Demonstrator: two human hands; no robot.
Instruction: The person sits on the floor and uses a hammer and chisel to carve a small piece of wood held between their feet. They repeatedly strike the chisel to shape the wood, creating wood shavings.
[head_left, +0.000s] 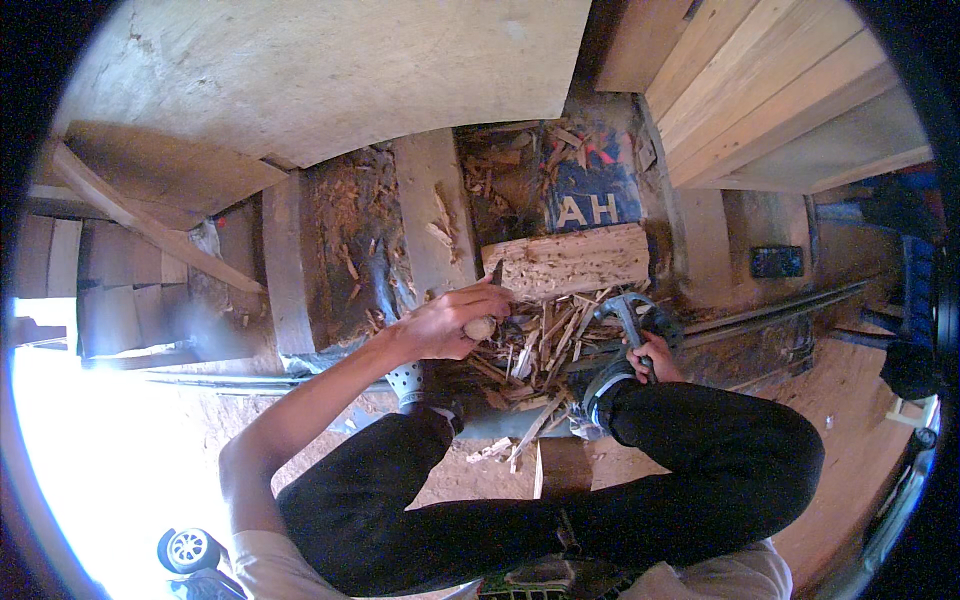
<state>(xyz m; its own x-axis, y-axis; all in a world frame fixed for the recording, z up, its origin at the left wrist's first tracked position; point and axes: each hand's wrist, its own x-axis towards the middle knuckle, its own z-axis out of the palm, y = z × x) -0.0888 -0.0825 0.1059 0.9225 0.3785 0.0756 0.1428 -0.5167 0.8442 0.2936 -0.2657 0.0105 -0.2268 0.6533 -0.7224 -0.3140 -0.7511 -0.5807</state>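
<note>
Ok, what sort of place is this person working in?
Probably a woodworking shop: splintered wood chips lie heaped beside a roughly cut wooden block, the right hand holds a hammer, and long timber boards show at upper right.

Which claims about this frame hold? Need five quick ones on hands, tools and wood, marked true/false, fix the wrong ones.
1. The right hand holds a hammer. True.
2. The left hand is empty. False: it grips a wooden-handled tool.
3. Wood splinters lie on the near side of the wood block. True.
4. The wood block's surface is smooth and unmarked. False: it is rough and pitted.
5. A dark rectangular object lies left of the wood block. False: it lies to the right.
</note>
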